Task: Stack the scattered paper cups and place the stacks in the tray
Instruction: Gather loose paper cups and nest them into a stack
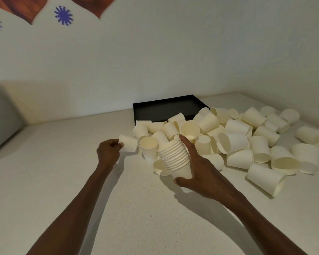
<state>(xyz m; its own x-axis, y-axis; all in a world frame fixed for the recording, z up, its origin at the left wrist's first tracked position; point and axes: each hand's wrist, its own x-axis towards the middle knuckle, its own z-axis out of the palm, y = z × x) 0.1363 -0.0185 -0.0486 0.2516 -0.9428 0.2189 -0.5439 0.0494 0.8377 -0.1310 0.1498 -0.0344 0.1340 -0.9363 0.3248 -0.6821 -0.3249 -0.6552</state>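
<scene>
Beside the tray [166, 107], right hand [201, 172] gripping cup stack [175, 157], left hand [109, 151] pinching cup [129, 143]

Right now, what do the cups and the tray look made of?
Cream tapered cups, as in the nested stack: likely thin matte paper, with rolled rims and no gloss. Shallow black rectangular tray: dull, unreflective finish, straight thin walls; plastic, card or coated metal, cannot tell which.

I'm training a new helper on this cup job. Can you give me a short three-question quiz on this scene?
1. True or false: the tray already holds a stack.
2. Which hand holds the stack? A) left B) right
3. What does the left hand grip?

Key:
1. False; no stack shows in it.
2. B, the right hand.
3. A single cup, lying on its side at the left edge of the pile.
</scene>
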